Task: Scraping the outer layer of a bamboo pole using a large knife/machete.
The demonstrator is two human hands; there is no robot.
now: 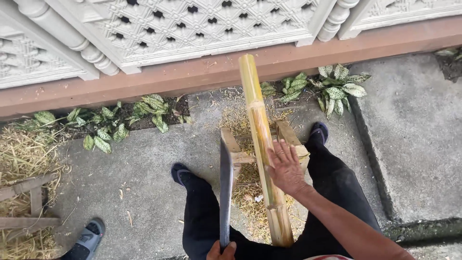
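The right hand (285,167) lies flat and open on a long yellow-green bamboo pole (262,139) propped across a low wooden stand (234,144); the left hand (222,250) grips a dark long-bladed knife (225,192). Wood shavings (252,204) and spotted green leafy plants (337,86) crowd around.

A white lattice fence (192,24) tops a reddish ledge (144,79); leafy plants (337,86) edge the grey concrete floor (144,163) in daylight.

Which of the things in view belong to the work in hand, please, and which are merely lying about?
In use: bamboo pole under the right hand; long blade gripped by the left hand; wooden stand.

Lying about: leafy plants; straw pile; grey sandal.
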